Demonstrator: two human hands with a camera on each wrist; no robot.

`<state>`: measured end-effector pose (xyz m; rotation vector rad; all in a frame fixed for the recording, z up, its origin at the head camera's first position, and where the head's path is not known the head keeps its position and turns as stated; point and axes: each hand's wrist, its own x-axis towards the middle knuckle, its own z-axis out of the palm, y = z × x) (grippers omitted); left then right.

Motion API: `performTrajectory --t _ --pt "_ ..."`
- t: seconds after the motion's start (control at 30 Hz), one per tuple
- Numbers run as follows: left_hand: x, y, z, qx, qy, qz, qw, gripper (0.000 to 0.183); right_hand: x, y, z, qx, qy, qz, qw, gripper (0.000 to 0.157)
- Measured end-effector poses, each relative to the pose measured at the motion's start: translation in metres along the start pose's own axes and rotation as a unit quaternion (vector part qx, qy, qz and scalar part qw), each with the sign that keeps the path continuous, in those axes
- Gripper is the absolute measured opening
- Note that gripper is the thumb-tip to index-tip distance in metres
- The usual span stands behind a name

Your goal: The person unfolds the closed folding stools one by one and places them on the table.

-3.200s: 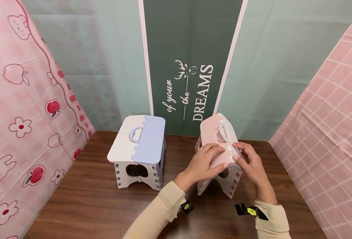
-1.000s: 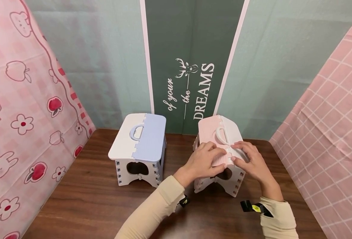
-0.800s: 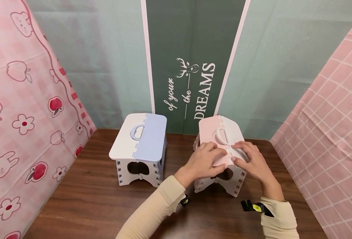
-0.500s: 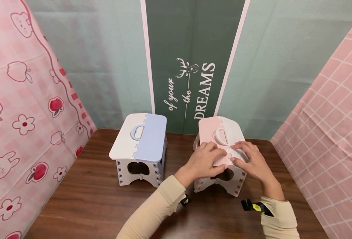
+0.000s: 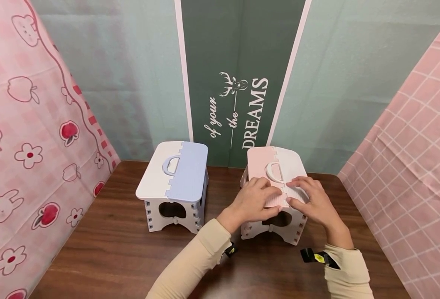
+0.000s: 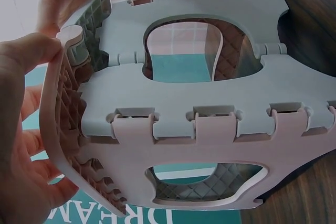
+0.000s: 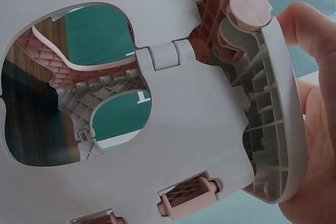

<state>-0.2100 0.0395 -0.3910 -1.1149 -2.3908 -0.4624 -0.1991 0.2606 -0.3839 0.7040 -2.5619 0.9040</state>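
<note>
A folding step stool with a pink and white top (image 5: 261,160) stands upright at the right of the table, its hinged halves nearly level with a slight ridge at the seam. My left hand (image 5: 253,201) rests on the pink half by the near edge, its thumb at the rim in the left wrist view. On the white half lies my right hand (image 5: 313,203), its fingertips beside the seam and the white handle (image 5: 272,172). Seen from its end, the stool's hinged white leg panel (image 7: 194,114) is spread, and the ribbed underside of the top (image 6: 68,103) shows.
A second folding stool, white and blue (image 5: 186,174), stands unfolded to the left. Both stand on a dark wooden table (image 5: 130,265). Behind is a green curtain (image 5: 238,41); pink patterned cloths hang at the left (image 5: 36,137) and right (image 5: 418,158).
The pink and white stool's top has flattened from a steep peak to nearly level, and its legs have spread. My right hand has shifted slightly outward with the white half.
</note>
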Motion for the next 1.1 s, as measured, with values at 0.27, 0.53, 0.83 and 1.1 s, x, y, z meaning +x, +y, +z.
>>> performTrajectory --t 0.27,0.53,0.83,1.1 --pt "0.000 -0.001 0.003 0.017 -0.012 -0.002 0.9998 0.039 0.001 0.000 0.001 -0.027 -0.010 0.008 1.000 0.030" --pt "-0.001 0.000 0.001 0.013 -0.023 -0.006 0.9996 0.039 0.001 0.000 0.001 -0.035 -0.016 0.011 0.999 0.029" --pt "-0.011 -0.005 -0.023 -0.003 -0.046 -0.007 0.9989 0.042 0.003 -0.015 -0.007 -0.071 -0.015 -0.041 0.997 0.037" --pt "-0.025 -0.023 -0.049 -0.001 -0.030 -0.040 0.9988 0.042 0.008 -0.024 -0.012 -0.097 -0.002 -0.045 0.994 0.038"
